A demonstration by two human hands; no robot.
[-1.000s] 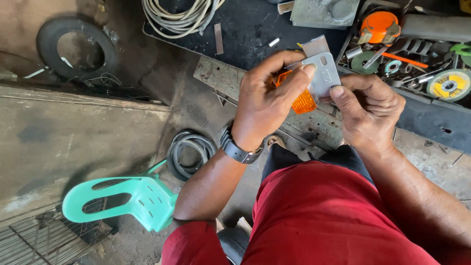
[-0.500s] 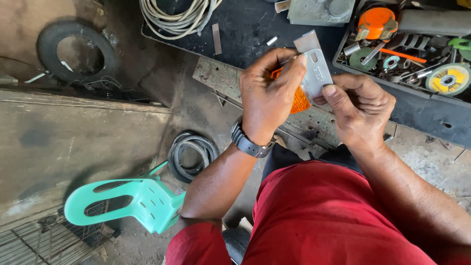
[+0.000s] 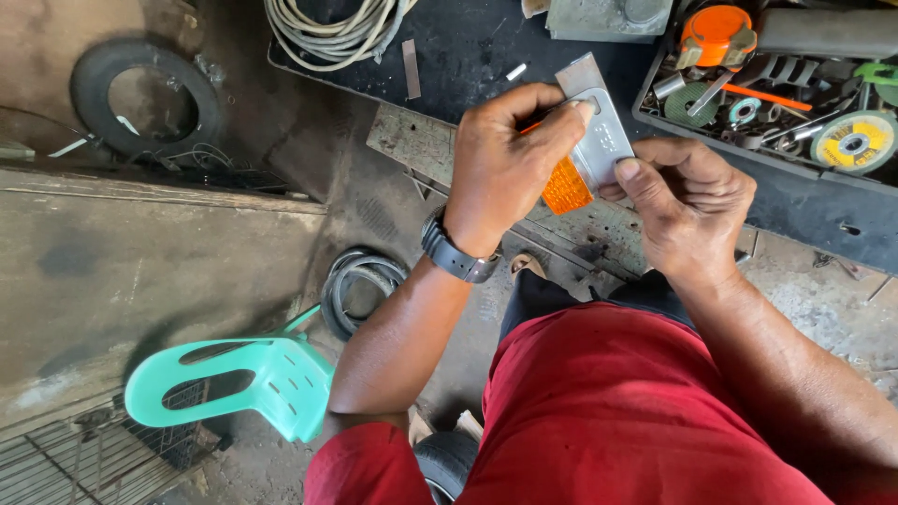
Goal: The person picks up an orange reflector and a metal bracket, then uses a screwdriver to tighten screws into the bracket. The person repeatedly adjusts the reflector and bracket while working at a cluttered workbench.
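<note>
A flat grey metal bracket (image 3: 603, 140) with an orange reflector (image 3: 567, 190) on its lower end is held up in front of me. My left hand (image 3: 505, 159), with a dark watch on the wrist, pinches the bracket's upper part between thumb and fingers. From the right, my right hand (image 3: 687, 206) grips the bracket's lower edge, its thumb pressed on the metal face. Both hands are above my red shorts and a worn wooden plank (image 3: 421, 140).
A black tray of tools (image 3: 786, 93) with an orange tool and grinding discs lies at the upper right. A coil of pale cable (image 3: 327, 28) sits at the top, a tyre (image 3: 140, 103) at upper left, a green plastic chair (image 3: 243, 383) and a wire coil (image 3: 360, 281) below.
The hands and bracket have stayed together near the same spot; the left fingers have shifted slightly along the bracket's top, and the camera view has drifted a little.
</note>
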